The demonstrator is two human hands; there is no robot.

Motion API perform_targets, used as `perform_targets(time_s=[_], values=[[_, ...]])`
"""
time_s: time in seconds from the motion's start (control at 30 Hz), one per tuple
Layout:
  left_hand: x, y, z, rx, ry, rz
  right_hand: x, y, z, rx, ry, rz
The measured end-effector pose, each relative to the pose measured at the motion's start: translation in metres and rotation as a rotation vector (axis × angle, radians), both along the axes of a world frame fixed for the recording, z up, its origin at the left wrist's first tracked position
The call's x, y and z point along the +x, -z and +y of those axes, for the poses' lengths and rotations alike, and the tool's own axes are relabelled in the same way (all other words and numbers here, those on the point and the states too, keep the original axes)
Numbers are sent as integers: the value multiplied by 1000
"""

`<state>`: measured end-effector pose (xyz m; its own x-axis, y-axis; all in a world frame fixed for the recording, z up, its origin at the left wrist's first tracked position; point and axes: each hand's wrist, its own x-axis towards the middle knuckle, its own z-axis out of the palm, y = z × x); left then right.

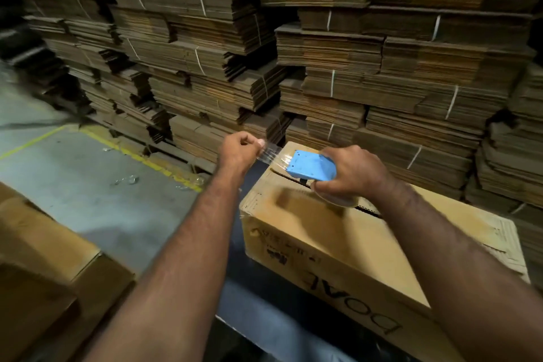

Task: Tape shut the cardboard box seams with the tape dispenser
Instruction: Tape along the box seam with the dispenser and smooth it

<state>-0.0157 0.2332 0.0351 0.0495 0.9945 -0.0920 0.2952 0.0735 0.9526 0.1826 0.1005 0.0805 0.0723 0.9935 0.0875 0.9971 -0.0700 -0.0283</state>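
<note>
A long brown cardboard box (332, 244) lies in front of me, its top flaps folded down with a dark seam gap showing under the dispenser. My right hand (349, 173) grips a blue tape dispenser (311, 166) held over the box's far end, with a clear tape roll (338, 200) beneath the palm. My left hand (239, 150) pinches the free end of the clear tape (273, 153), stretched taut from the dispenser's mouth out past the box's far left edge.
Tall stacks of bundled flat cardboard (323, 53) stand right behind the box. Grey concrete floor with a yellow line (132, 153) and scraps of clear tape lies to the left. Another cardboard box (53, 267) sits at my lower left. A dark surface (264, 317) runs under the box.
</note>
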Motion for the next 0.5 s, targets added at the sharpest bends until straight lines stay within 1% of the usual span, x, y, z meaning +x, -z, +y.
perform_targets(time_s=[0.1, 0.2, 0.33, 0.5], values=[[-6, 17, 12, -31, -40, 4, -10, 1, 20, -106, 12, -26], [-5, 35, 21, -104, -8, 36, -16, 3, 38, -172, 30, -81], [0, 51, 36, -160, 17, 32, -17, 3, 59, -265, 71, -93], [-2, 73, 53, -204, 126, 7, -20, 7, 74, -316, 94, -143]])
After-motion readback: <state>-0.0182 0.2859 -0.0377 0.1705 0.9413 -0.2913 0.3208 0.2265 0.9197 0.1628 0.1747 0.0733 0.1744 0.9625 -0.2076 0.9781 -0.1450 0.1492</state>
